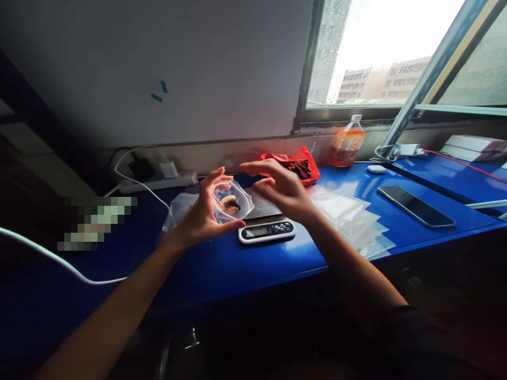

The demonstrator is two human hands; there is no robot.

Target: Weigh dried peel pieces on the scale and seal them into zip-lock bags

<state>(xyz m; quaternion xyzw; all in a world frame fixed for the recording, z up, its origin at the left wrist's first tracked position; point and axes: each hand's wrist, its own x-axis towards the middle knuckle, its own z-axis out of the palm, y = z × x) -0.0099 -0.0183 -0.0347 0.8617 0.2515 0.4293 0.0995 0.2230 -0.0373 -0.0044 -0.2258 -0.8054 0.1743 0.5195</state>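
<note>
A small clear plastic bag [243, 203] stands with its round mouth spread towards me, and a few brown and tan pieces [230, 203] lie inside. My left hand [202, 214] curls round the bag's left side, thumb below and fingers above. Just right of the bag, my right hand [283, 190] hovers with thumb and fingers apart, slightly blurred and holding nothing I can see. Under the hands sits a digital kitchen scale [267, 231], its display facing me. Behind my right hand is a red plastic bag [312, 166] with dark reddish-brown pieces in it.
Flat clear bags [352, 221] lie fanned out on the blue table [253, 274]. To the right are a phone [415, 206], a white earphone case [376, 169] and an orange drink bottle [347, 142]. A power strip [158, 182] with cables runs along the wall; a white cable [67, 266] crosses at left.
</note>
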